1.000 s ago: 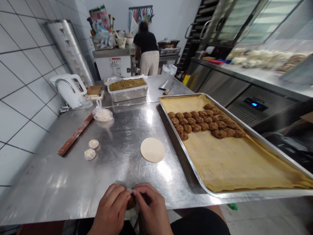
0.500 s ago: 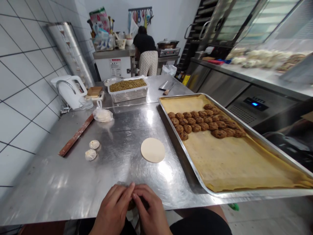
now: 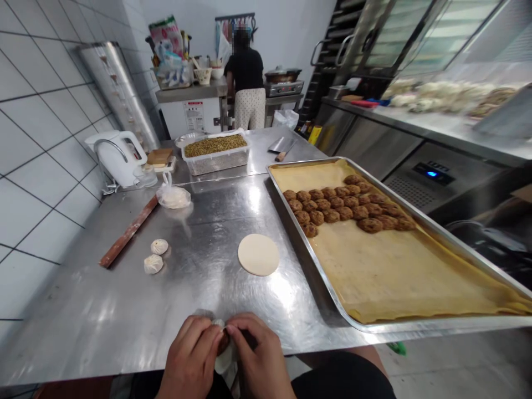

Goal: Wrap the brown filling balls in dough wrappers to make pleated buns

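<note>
At the table's near edge my left hand (image 3: 192, 352) curls around a filled bun (image 3: 223, 342), its pale dough partly wrapped over a brown filling ball. The thumb and forefinger of my right hand (image 3: 261, 350) pinch the dough's edge. Fingers hide much of the bun. Beyond my hands a flat round dough wrapper (image 3: 258, 254) lies on the steel table (image 3: 199, 282). Two pleated buns, a nearer one (image 3: 153, 264) and a farther one (image 3: 159, 246), sit to the left. Rows of brown filling balls (image 3: 331, 215) rest on the lined tray (image 3: 332, 282) at the right.
A rolling pin (image 3: 128, 231) and a knotted plastic bag (image 3: 174, 197) lie at the left. Farther back stand a white kettle (image 3: 117, 156) and a tub of seed-like bits (image 3: 216, 160). A broad-bladed scraper (image 3: 281, 149) is near the tray. Another person (image 3: 248, 72) faces the back counter.
My fingers have parted slightly, so more of the dough and brown filling shows between them. The person at the back stands more upright.
</note>
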`<state>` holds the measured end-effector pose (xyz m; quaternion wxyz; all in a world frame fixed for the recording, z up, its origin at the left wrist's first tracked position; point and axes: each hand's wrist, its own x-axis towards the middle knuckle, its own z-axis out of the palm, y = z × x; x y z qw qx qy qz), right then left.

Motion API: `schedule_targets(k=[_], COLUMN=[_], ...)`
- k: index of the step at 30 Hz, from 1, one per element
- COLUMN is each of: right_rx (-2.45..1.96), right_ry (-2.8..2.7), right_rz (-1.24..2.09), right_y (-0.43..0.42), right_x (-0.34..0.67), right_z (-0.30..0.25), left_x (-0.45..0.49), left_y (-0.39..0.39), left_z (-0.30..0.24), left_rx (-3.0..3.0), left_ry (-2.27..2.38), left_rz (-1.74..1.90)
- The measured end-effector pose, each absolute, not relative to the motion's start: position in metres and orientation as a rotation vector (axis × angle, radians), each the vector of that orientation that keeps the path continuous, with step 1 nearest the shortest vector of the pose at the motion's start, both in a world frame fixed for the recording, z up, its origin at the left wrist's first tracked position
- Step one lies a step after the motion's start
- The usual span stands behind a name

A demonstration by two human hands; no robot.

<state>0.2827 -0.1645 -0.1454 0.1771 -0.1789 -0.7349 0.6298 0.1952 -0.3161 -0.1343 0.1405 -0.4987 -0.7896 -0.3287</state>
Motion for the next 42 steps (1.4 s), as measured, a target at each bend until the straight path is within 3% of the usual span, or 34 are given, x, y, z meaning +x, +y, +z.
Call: schedule_targets(k=[7,13,19,25,31,37,42], right_rx=[-0.196,-0.485,-0.195,-0.478,-0.171,-0.481,-0.147], right_ry=[-2.152,-2.123,-2.161,-2.123,-2.185,-2.122,-2.192], right_rz=[1.703,1.72,1.58,1.669,1.558,1.664,1.509], right_y=[-0.168,-0.166,-0.169,-0.17,-0.171,-0.171,-0.171], right_x=[0.291,0.286,0.29,0.286,0.292,0.288,0.292], right_z=[-0.154,-0.148,-0.157,-0.152,-0.159,-0.154,-0.156], left_x=[0.186,0.187,0.185,0.189,0.187,0.19,0.186], left_y=[-0.321,-0.318,-0.321,-0.32,-0.326,-0.323,-0.326], left_z=[-0.128,-0.131,-0.128,-0.13,-0.128,-0.131,-0.128], left_rx=[-1.581,-1.532,-1.618,-1.52,-1.642,-1.537,-1.656], left_ry=[-2.418,-2.324,-2.38,-2.338,-2.358,-2.382,-2.411], left_rz=[-0.885,-0.852,-0.782,-0.787,-0.738,-0.776,-0.704])
